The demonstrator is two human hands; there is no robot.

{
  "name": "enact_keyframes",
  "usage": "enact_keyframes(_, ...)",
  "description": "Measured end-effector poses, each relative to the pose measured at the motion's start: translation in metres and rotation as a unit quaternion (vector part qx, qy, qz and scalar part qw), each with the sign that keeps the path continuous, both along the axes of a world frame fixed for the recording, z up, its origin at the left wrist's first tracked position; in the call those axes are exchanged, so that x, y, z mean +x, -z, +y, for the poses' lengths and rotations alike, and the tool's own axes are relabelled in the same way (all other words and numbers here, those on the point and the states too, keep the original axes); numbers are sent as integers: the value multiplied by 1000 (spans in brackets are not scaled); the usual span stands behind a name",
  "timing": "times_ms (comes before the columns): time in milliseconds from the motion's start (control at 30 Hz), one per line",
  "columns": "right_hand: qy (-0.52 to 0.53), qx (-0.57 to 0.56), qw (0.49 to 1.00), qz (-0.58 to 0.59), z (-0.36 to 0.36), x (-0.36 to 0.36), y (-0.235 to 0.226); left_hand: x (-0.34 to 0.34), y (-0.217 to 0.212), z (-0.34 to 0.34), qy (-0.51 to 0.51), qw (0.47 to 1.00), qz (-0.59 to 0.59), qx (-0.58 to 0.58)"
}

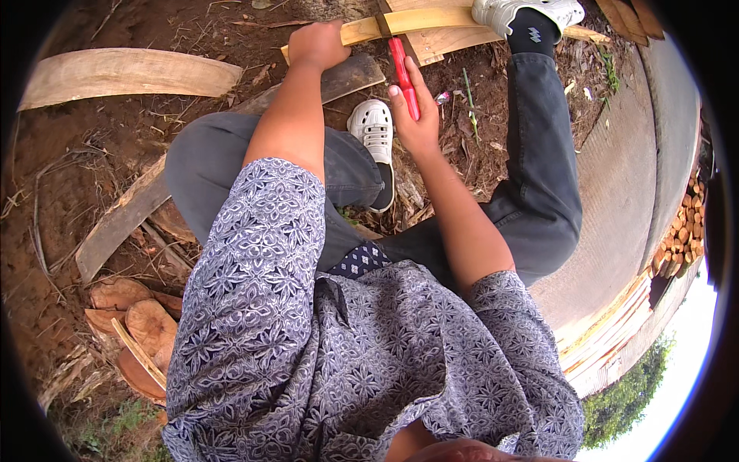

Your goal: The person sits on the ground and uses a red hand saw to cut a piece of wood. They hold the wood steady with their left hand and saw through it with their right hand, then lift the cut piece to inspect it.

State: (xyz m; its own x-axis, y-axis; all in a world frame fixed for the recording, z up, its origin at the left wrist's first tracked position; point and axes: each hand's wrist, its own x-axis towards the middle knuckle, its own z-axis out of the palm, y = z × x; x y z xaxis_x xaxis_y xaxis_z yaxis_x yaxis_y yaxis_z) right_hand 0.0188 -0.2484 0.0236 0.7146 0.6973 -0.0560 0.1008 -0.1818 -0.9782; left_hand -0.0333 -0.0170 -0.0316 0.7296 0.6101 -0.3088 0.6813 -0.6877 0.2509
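Note:
At the top middle, my left hand [317, 46] is closed around the left end of a long pale wooden strip [431, 19]. My right hand [418, 115] holds a red handle [404, 77] between thumb and fingers. From that handle a dark narrow blade [382, 23] lies across the strip, just right of my left hand; whether it is a saw or a knife I cannot tell. A white clog [527, 11] on my right foot presses on the strip's right part. My other white clog [372, 127] stands on the ground below the blade.
Under the strip lies a wider pale board [439, 45]. A curved plank [131, 77] rests on the soil at left, with a long grey board [127, 231] below it. Cut wood chunks [150, 327] lie lower left. A large grey curved surface [616, 177] and stacked wood [681, 231] are at right.

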Motion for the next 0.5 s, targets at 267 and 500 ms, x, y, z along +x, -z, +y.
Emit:
enact_keyframes(267,5,-115,993,28,-56,-10,-89,5,7,0,21,1000,-12,-1)
enact_keyframes(500,-13,-111,993,-24,-55,-5,-122,-6,11,-2,-3,1000,-13,7)
